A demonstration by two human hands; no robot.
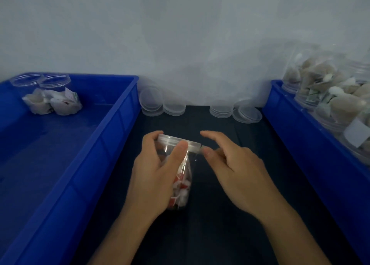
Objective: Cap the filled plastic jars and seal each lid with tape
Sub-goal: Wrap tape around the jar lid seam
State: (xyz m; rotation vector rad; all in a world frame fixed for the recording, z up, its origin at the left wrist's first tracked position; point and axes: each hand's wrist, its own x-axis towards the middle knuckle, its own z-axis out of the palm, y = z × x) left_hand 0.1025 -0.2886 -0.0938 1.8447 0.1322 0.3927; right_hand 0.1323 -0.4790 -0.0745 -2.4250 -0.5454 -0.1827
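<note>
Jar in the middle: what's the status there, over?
Left hand grips capped jar. Right hand pinches tape at lid. Nothing in the way.

No text, brand or number can be read anywhere. A white label (355, 135) on a jar (340, 112) at the right edge of the frame looks blank, and small tags (69, 94) inside the jars (55, 93) at upper left are too blurred to read.
</note>
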